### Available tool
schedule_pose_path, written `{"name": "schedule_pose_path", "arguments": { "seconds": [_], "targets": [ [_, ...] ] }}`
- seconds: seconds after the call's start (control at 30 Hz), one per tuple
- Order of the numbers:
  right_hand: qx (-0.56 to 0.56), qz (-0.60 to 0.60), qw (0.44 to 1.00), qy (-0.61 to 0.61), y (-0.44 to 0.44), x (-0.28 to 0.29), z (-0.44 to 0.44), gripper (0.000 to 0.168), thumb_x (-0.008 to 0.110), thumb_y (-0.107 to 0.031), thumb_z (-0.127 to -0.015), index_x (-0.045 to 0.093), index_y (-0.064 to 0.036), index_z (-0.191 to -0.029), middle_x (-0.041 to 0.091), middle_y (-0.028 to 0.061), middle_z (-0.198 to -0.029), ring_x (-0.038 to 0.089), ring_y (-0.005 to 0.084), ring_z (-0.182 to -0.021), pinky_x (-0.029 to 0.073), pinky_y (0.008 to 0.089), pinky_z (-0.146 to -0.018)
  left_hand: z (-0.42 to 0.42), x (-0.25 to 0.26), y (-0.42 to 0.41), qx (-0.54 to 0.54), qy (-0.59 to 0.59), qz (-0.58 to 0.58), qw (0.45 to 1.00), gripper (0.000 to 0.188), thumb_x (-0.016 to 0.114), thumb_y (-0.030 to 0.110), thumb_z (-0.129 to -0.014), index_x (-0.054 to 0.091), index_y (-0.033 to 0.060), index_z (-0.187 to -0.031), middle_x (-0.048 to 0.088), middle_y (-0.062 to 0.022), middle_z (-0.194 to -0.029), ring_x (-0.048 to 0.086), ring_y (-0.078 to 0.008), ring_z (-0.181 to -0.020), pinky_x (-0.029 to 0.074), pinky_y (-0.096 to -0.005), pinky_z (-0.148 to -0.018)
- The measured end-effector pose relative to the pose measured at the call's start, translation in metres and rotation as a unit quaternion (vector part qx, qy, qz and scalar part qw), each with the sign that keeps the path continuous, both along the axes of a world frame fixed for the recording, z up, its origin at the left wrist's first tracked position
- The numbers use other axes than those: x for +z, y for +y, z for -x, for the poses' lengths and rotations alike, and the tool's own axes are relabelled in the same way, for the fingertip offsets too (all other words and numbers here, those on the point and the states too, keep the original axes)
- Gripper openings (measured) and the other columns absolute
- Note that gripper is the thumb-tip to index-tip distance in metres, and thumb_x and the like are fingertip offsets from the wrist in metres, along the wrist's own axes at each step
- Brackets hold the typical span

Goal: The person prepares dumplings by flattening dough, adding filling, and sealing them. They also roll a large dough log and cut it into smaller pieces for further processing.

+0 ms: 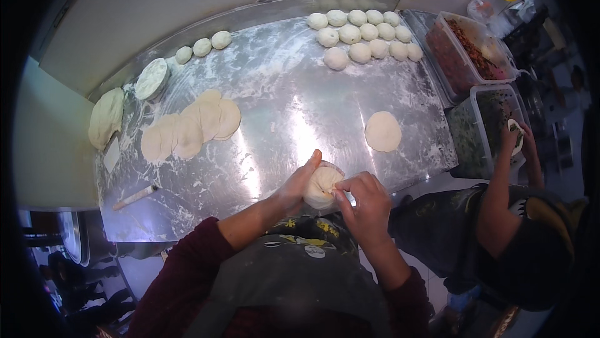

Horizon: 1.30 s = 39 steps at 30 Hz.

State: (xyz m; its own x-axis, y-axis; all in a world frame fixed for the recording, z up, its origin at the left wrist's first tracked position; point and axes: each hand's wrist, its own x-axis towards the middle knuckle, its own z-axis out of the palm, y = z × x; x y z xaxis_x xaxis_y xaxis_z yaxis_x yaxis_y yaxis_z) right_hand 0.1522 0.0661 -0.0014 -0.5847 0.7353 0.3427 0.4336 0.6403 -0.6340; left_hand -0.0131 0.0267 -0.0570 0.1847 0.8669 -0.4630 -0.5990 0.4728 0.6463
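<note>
A pleated, stuffed dough bun [322,187] rests in my left hand [294,189], at the near edge of the floured metal table [276,103]. My left thumb stands up along its far side. With thumb and fingertips, my right hand [364,202] pinches the gathered dough at the bun's right side. The filling inside is almost wholly hidden. Beyond my right hand lies one flat round dough wrapper [383,132]. More wrappers [187,129] overlap in a pile at the left. A rolling pin [135,198] lies near the table's left front.
Rows of dough balls or buns [369,32] sit at the back right. A large dough lump [106,118] and a floury bowl [152,79] stand left. Tubs of red filling [440,52] and green filling [473,103] flank the table, where a co-worker holds a filled wrapper [515,136].
</note>
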Motion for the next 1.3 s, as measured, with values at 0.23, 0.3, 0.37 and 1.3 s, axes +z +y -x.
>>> {"name": "schedule_pose_path", "arguments": {
  "seconds": [0.23, 0.3, 0.37, 1.3],
  "targets": [
    [-0.027, 0.079, 0.996, 0.013, -0.005, -0.004, 0.003, 0.009, 0.065, -0.010, -0.081, 0.058, -0.007, -0.085, 0.055, 0.0106, -0.082, 0.057, 0.0307, -0.076, 0.046, 0.0399, -0.066, 0.005, 0.007, -0.002, 0.034, -0.103, -0.035, 0.993, 0.083, 0.014, 0.066, -0.096, 0.056, -0.0013, -0.120, 0.063, -0.0148, -0.114, 0.060, -0.0231, -0.108, 0.045, -0.0388, -0.098],
    [-0.010, 0.047, 0.999, 0.004, -0.004, -0.006, 0.003, 0.008, 0.064, -0.011, -0.082, 0.058, -0.007, -0.085, 0.055, 0.0110, -0.083, 0.057, 0.0313, -0.077, 0.046, 0.0404, -0.067, -0.003, -0.004, -0.001, 0.072, -0.104, -0.044, 0.991, 0.080, 0.017, 0.064, -0.097, 0.057, -0.0010, -0.118, 0.064, -0.0144, -0.112, 0.061, -0.0231, -0.105, 0.047, -0.0385, -0.096],
    [0.011, -0.001, 1.000, 0.001, -0.001, -0.003, 0.003, 0.009, 0.064, -0.013, -0.083, 0.058, -0.007, -0.086, 0.055, 0.0113, -0.083, 0.057, 0.0320, -0.078, 0.046, 0.0409, -0.068, 0.001, -0.002, 0.002, 0.031, -0.056, -0.004, 0.998, 0.075, 0.020, 0.062, -0.099, 0.059, -0.0002, -0.113, 0.065, -0.0135, -0.106, 0.063, -0.0226, -0.100, 0.049, -0.0374, -0.092],
    [0.046, -0.062, 0.997, -0.020, 0.010, -0.009, -0.001, 0.011, 0.069, -0.012, -0.076, 0.062, -0.008, -0.084, 0.058, 0.0091, -0.084, 0.057, 0.0290, -0.078, 0.044, 0.0395, -0.069, 0.007, -0.005, 0.008, -0.054, -0.039, -0.012, 0.998, 0.070, 0.019, 0.059, -0.100, 0.059, 0.0023, -0.110, 0.065, -0.0088, -0.100, 0.062, -0.0162, -0.094, 0.050, -0.0325, -0.086]
  ]
}}
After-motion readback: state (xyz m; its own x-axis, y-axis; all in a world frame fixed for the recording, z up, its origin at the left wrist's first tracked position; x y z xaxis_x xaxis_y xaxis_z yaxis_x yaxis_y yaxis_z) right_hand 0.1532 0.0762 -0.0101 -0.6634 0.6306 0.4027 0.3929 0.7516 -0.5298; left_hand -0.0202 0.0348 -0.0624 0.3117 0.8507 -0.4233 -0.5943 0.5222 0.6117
